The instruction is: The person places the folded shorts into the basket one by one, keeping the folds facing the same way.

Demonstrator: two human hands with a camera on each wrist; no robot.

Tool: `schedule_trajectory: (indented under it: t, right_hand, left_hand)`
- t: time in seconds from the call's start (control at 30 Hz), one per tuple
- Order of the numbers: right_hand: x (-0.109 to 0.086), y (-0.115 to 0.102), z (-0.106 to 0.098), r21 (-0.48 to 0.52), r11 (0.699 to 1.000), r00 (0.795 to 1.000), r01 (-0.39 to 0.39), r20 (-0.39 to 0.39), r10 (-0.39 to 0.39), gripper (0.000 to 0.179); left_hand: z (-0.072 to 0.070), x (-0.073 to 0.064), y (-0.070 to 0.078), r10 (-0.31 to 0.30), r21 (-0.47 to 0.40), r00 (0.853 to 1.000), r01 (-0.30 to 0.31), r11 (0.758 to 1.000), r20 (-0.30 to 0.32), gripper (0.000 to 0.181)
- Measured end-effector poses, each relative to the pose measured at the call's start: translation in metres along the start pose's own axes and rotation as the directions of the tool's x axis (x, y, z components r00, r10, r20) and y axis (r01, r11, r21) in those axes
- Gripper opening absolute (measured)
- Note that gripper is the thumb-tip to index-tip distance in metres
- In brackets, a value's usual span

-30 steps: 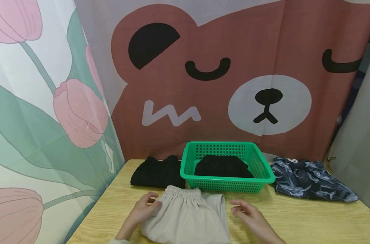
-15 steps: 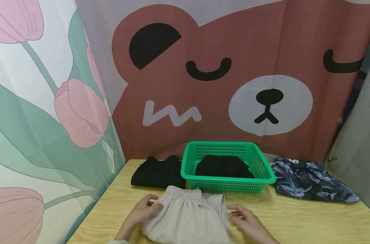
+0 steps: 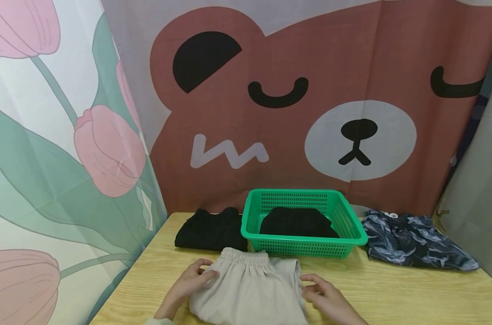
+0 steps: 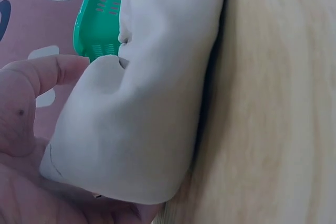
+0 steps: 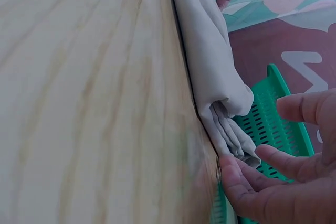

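Note:
Beige elastic-waist pants (image 3: pixel 250 289) lie folded on the table, with the gathered waistband toward the basket. My left hand (image 3: pixel 193 278) holds their left side, the thumb over the cloth and the other fingers under its edge, as the left wrist view shows of the pants (image 4: pixel 142 114). At the opposite side is my right hand (image 3: pixel 327 295). In the right wrist view, the lower fingertips (image 5: pixel 231 174) of this hand touch the corner of the folded cloth, while its thumb stands apart from it.
Behind the pants stands a green plastic basket (image 3: pixel 302 247) with a folded black garment (image 3: pixel 296 222) inside. Another black garment (image 3: pixel 211 230) lies left of it. Dark patterned shorts (image 3: pixel 416 241) lie to its right on the wooden table (image 3: pixel 404 293). A bear-printed curtain (image 3: pixel 286 149) hangs behind.
My right hand has moved left, from beside the pants to their right edge. My left hand has stayed at the left side of the pants.

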State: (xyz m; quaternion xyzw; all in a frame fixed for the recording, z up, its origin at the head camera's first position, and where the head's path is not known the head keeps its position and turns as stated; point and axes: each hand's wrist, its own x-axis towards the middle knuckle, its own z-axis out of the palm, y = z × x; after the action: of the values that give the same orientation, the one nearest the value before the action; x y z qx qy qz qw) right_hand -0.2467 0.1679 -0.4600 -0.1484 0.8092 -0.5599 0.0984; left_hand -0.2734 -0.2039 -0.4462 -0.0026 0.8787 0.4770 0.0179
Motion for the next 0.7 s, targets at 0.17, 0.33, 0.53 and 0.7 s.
schedule_trajectory:
  t: [0.17, 0.33, 0.53, 0.7]
  right_hand:
    - [0.002, 0.002, 0.005, 0.027, 1.000, 1.000, -0.014, -0.004, 0.014, 0.044]
    - [0.005, -0.001, 0.012, 0.041, 0.997, 0.997, -0.070, -0.031, 0.071, 0.047]
    - [0.005, -0.006, 0.017, 0.040, 0.996, 0.995, -0.085, -0.051, 0.087, 0.052]
    - [0.005, -0.009, 0.020, 0.021, 0.996, 0.995, -0.086, -0.057, 0.087, 0.058]
  left_hand:
    - [0.001, -0.002, 0.003, 0.001, 0.008, 1.000, -0.001, 1.000, 0.008, 0.040]
    - [0.003, -0.002, 0.003, 0.006, 0.021, 1.000, -0.006, 1.000, 0.022, 0.039]
    - [0.004, -0.001, 0.002, 0.020, 0.003, 1.000, -0.020, 1.000, 0.018, 0.040]
    - [0.005, -0.001, 0.002, 0.028, -0.026, 0.999, -0.028, 0.999, 0.016, 0.043]
